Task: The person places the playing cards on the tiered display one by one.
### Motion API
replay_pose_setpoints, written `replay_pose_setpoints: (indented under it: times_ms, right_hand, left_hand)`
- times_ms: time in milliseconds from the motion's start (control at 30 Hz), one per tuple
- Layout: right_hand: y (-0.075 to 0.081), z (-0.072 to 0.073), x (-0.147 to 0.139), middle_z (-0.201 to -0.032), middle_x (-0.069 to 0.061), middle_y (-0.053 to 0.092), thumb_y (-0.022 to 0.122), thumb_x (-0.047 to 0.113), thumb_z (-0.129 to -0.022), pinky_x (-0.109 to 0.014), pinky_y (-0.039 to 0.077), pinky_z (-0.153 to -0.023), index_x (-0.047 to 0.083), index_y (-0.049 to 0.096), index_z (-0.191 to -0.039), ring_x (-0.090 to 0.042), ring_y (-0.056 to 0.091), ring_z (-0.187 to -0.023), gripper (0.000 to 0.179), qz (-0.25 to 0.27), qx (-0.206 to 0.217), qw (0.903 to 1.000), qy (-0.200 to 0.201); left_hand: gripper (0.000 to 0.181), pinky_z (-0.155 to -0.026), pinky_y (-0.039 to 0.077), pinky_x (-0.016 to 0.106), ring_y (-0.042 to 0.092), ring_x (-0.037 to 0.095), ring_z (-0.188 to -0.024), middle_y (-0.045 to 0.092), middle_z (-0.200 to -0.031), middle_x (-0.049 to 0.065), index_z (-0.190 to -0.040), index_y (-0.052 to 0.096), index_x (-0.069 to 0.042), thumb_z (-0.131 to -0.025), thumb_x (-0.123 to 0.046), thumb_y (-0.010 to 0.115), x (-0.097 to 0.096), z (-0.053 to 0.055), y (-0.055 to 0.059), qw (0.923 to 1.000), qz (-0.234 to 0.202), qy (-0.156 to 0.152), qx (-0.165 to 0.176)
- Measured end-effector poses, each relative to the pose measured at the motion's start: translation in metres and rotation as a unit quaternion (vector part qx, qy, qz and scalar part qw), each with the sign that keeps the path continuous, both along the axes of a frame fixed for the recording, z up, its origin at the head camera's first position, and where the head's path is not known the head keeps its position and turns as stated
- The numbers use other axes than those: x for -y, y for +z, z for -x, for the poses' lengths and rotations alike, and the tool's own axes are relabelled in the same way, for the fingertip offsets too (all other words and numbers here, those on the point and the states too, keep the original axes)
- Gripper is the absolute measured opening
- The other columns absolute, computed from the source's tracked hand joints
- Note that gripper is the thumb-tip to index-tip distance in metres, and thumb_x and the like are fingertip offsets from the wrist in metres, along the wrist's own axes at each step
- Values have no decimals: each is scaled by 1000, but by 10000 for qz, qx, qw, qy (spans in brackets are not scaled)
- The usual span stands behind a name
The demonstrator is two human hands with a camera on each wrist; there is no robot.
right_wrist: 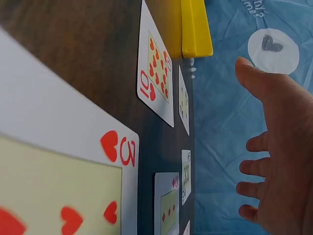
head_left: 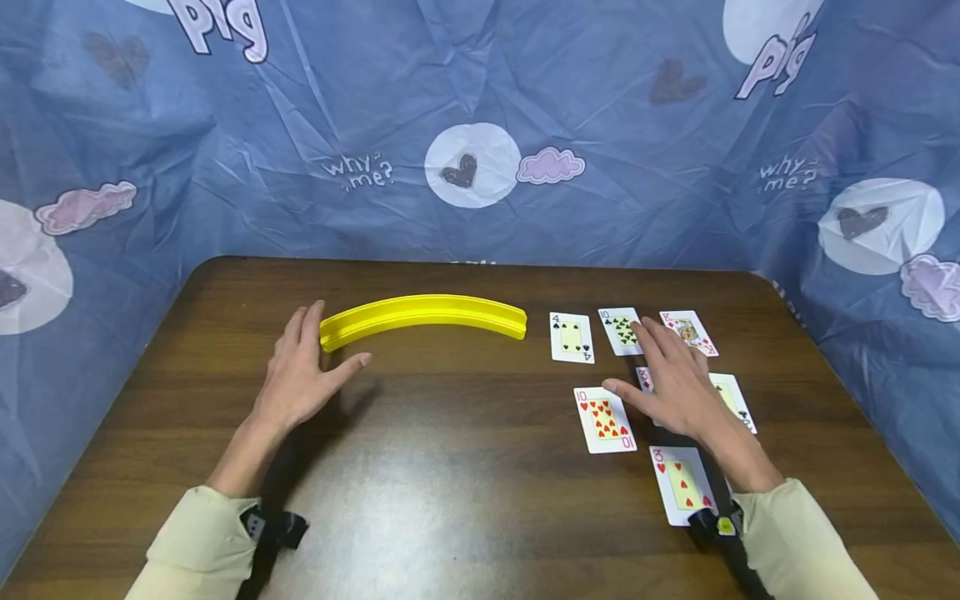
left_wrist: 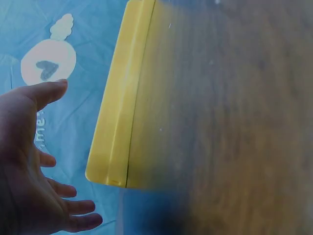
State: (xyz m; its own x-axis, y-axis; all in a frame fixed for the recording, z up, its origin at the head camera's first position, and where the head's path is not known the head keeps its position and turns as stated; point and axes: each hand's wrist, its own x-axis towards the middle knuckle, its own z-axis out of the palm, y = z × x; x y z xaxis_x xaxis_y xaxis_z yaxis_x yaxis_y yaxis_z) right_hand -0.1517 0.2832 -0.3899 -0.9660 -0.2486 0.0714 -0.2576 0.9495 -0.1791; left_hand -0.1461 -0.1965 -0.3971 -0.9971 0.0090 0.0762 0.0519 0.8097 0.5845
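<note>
A curved yellow rack (head_left: 423, 310) with a lengthwise groove, like a playing-card holder, stands across the back of the table. My left hand (head_left: 302, 377) is beside its left end, fingers straight and thumb spread; the left wrist view shows a gap between hand and rack (left_wrist: 115, 107). My right hand (head_left: 675, 387), thumb out and holding nothing, hovers over face-up playing cards. Around it lie a black four (head_left: 572, 339), a black ten (head_left: 617, 325), a king of diamonds (head_left: 688, 327), a ten of hearts (head_left: 604, 421) and a three of hearts (head_left: 683, 483). The hand partly covers a diamond card (head_left: 643, 380) and a black card (head_left: 737, 406).
The brown wooden table (head_left: 450, 467) has rounded back corners. A blue printed cloth (head_left: 480, 92) hangs behind it and along both sides. A dark strap with a small device (head_left: 273, 527) sits at the left wrist, and a similar one (head_left: 716, 527) at the right.
</note>
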Motion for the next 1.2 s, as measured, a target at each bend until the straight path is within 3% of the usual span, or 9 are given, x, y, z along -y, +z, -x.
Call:
replay_pose_setpoints:
  times_ms: [233, 433, 867, 1200]
  right_hand:
    - [-5, 18, 5, -158, -29, 31, 66, 59, -85, -73, 24, -111, -3, 30, -153, -49, 29, -146, 99, 399, 56, 9992, 6]
    - [-10, 32, 9, -160, -30, 27, 65, 61, -85, -70, 22, -114, -2, 27, -155, -51, 26, -146, 101, 840, 627, 9942, -249]
    - [-17, 51, 18, -161, -29, 26, 69, 58, -85, -67, 24, -116, 1, 27, -156, -49, 23, -148, 100, 1231, 1051, 9857, -469]
    - [-26, 65, 28, -159, -31, 26, 70, 55, -85, -66, 29, -114, -1, 27, -155, -51, 25, -146, 99, 1207, 1078, 9850, -603]
  left_hand:
    - [108, -113, 25, 71, 20, 51, -149, 11, -165, 28, -161, 3, -8, -89, -61, 63, 6, 7, -2, 9982, -386, 46, 458]
    - [108, -112, 28, 71, 24, 52, -147, 16, -163, 31, -161, 1, -9, -89, -63, 60, 9, 9, -2, 9964, -514, 105, 669]
    - [104, -112, 33, 66, 36, 50, -142, 34, -154, 35, -160, 6, -6, -90, -57, 63, 15, 19, -7, 9948, -722, 185, 690]
    - [97, -108, 37, 63, 43, 49, -135, 44, -146, 33, -158, 14, -3, -91, -53, 63, 15, 26, -13, 9951, -766, 172, 603]
